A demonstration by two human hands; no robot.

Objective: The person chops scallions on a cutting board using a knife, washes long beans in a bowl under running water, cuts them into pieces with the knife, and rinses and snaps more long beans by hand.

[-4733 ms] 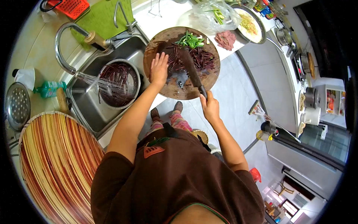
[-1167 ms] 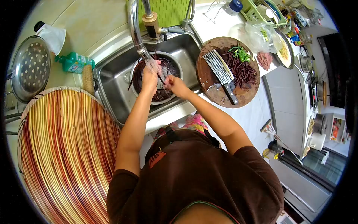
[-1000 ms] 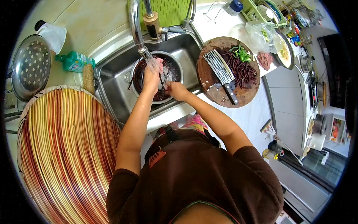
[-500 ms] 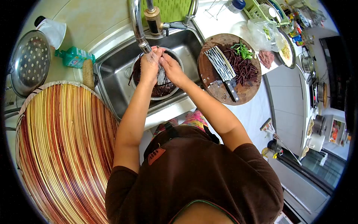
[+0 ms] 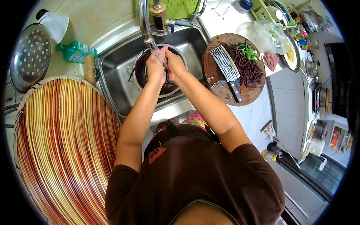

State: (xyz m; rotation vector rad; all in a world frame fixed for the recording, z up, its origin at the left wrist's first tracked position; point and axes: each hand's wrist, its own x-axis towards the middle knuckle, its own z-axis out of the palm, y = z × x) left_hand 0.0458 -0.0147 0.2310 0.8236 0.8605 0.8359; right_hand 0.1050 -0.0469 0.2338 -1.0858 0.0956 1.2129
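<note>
In the sink [image 5: 117, 98] sits a metal bowl [image 5: 182, 56] holding water and long, dark purple vegetable stems [image 5: 141, 64]. My left hand [image 5: 155, 69] is closed around some of these stems above the bowl, right under the stream of the faucet [image 5: 147, 35]. Pressed close against it, my right hand [image 5: 174, 63] curls its fingers around the same bunch. Water runs over both hands, and the hands hide most of what they grip.
Right of the sink, a round wooden cutting board [image 5: 215, 80] carries a cleaver [image 5: 227, 67], chopped dark purple stems [image 5: 250, 72] and cut green pieces [image 5: 247, 51]. Raw meat [image 5: 270, 60] lies beyond it. A large woven tray [image 5: 67, 146] and a green detergent bottle [image 5: 77, 52] are on the left.
Both hands stay together under the running water, with their fingers and wrists slightly turned. The whole view has shifted a little; board and cleaver lie as before.
</note>
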